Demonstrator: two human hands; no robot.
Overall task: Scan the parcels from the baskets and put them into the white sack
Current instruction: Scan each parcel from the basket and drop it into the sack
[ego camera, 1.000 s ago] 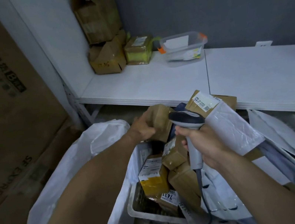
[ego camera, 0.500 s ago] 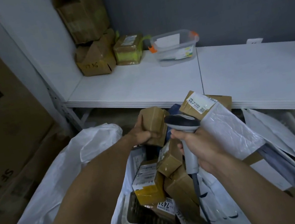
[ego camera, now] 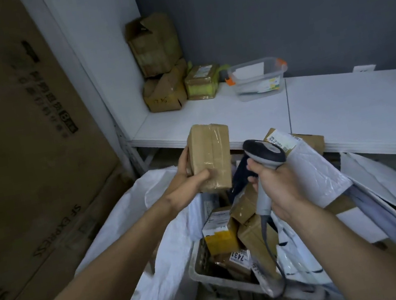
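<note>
While our left hand [ego camera: 183, 178] grips a brown taped parcel [ego camera: 210, 157], thumb across its lower face and fingers behind its left edge, the parcel stands nearly upright above the gap between the white sack [ego camera: 154, 256] and the basket [ego camera: 198, 267]. We note no label on the face turned toward us. Our right hand [ego camera: 276, 186] is closed around the grey handle of a barcode scanner [ego camera: 263, 157], whose dark head sits just right of the parcel and points away from us; its cable [ego camera: 272, 255] hangs down across the basket's contents.

We record the basket as grey and slatted, standing low at centre and packed with further parcels, among them a box with yellow tape [ego camera: 220, 232] and a label reading 7431 [ego camera: 240, 258]. A white padded mailer [ego camera: 319, 174] leans behind our right wrist, with a labelled carton [ego camera: 281, 139] at its upper end. The sack lies open at the basket's left, touching its rim.

On the white shelf [ego camera: 238, 114] beyond we observe stacked cartons [ego camera: 157, 62] in the corner, a yellow-green taped box [ego camera: 202, 82] beside them and a clear plastic tub [ego camera: 256, 77]. A large printed carton [ego camera: 22, 153] fills the left side.
</note>
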